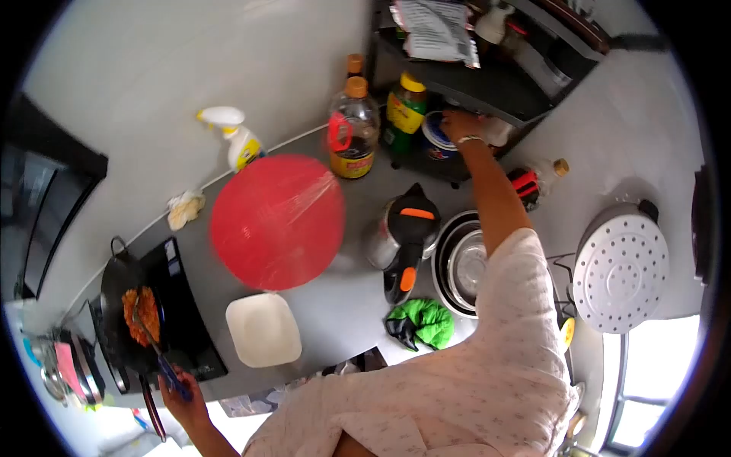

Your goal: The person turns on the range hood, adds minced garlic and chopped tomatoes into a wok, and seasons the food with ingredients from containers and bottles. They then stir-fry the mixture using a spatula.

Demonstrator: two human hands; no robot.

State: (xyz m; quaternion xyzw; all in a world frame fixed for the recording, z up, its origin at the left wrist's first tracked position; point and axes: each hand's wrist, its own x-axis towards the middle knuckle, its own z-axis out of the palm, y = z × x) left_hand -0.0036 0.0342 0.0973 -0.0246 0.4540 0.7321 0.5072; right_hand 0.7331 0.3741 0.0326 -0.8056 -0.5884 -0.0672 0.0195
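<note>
At the lower left, my left hand (185,400) is closed around the blue handle of a spatula (169,371). Its metal end lies in reddish-orange chopped food (140,316) inside a black wok (120,274). My right arm stretches to the corner shelf, where my right hand (460,126) is curled just beside a blue-and-white tub (437,137). Shelf shadow hides its fingertips, so what they grip cannot be made out. Left of the tub stands a green jar with a yellow lid (405,114).
The wok sits on a black cooktop (179,312). On the counter are a red round cover (278,221), a white dish (263,330), a kettle (407,236), nested metal bowls (466,266), a green cloth (426,324), a sauce jug (354,129) and a spray bottle (237,141).
</note>
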